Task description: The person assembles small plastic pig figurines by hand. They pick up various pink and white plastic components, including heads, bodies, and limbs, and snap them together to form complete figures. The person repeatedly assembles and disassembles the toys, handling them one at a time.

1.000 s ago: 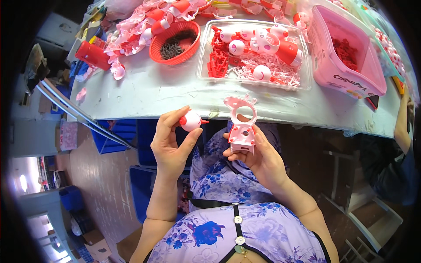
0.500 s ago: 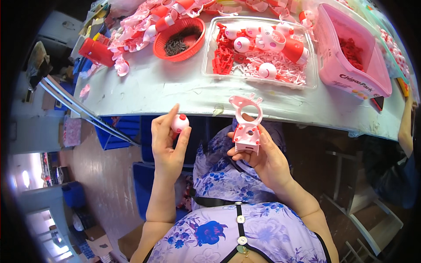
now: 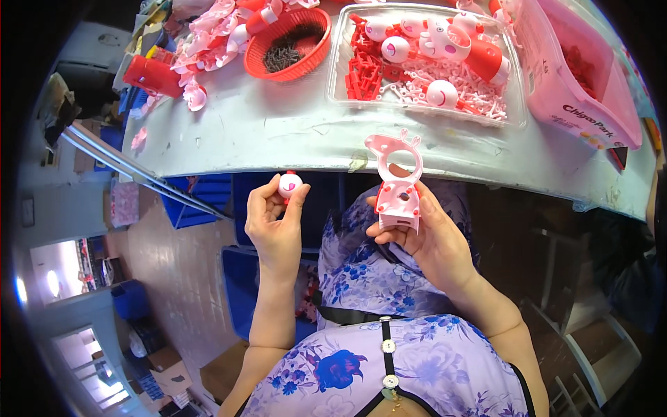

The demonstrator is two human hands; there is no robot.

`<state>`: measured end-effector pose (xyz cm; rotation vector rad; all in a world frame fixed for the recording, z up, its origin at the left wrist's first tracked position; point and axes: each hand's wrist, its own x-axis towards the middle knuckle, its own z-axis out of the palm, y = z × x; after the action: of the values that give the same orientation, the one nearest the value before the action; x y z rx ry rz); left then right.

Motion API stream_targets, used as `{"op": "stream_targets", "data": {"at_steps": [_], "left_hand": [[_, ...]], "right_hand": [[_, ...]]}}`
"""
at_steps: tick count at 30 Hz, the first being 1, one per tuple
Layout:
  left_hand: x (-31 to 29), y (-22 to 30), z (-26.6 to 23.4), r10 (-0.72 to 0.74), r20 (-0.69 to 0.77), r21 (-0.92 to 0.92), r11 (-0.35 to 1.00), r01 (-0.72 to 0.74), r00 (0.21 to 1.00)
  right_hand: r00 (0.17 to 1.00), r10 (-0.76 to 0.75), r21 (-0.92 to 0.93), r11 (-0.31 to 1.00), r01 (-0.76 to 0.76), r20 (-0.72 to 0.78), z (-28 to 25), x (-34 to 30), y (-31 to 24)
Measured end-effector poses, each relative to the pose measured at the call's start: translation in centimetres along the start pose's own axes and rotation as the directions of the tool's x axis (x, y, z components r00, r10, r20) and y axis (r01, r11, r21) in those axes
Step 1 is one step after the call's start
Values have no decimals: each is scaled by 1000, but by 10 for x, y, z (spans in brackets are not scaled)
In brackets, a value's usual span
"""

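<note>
Between the thumb and fingers of my left hand [image 3: 273, 217] is a small white ball [image 3: 290, 185] with a pink mark and red nubs at its top and bottom. My right hand [image 3: 436, 240] grips a pink plastic toy shell [image 3: 399, 198], shaped like an animal figure with a round opening in its head and red pegs on its body. The shell stands upright with its hollow side toward me. Both hands are raised in front of the table edge, and the ball and shell are apart.
On the white table [image 3: 278, 142] stand a red basket [image 3: 253, 59] of dark screws, a clear tray [image 3: 337, 104] of red and pink parts with several white balls, and a pink bin [image 3: 590, 125]. Pink shells [image 3: 208, 45] are heaped at far left, near a red container [image 3: 151, 78].
The ball has been turned in my left fingers, so its red nub now points up and the pink mark faces me. My right hand still holds the shell. The view has shifted slightly.
</note>
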<state>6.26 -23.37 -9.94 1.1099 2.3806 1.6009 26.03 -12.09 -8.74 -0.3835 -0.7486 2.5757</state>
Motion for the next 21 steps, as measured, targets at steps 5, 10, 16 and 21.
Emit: {"op": "stream_targets", "data": {"at_steps": [5,10,16,21], "left_hand": [[-2,1,7,-51,-20,-131,990,48,999],[-4,1,7,-58,-17,-217,975,53,998],[8,0,-17,-151,184,-353,912,209,971],[5,35,-24,-170,313,-554,766,325,934]], "right_hand": [[1000,-1,4,1000,1,19,3,1,1],[1000,-13,-24,1000,13,9,6,0,3],[999,8,-45,999,-7,31,14,-5,4],[1000,10,-6,1000,-10,10,9,-9,7]]}}
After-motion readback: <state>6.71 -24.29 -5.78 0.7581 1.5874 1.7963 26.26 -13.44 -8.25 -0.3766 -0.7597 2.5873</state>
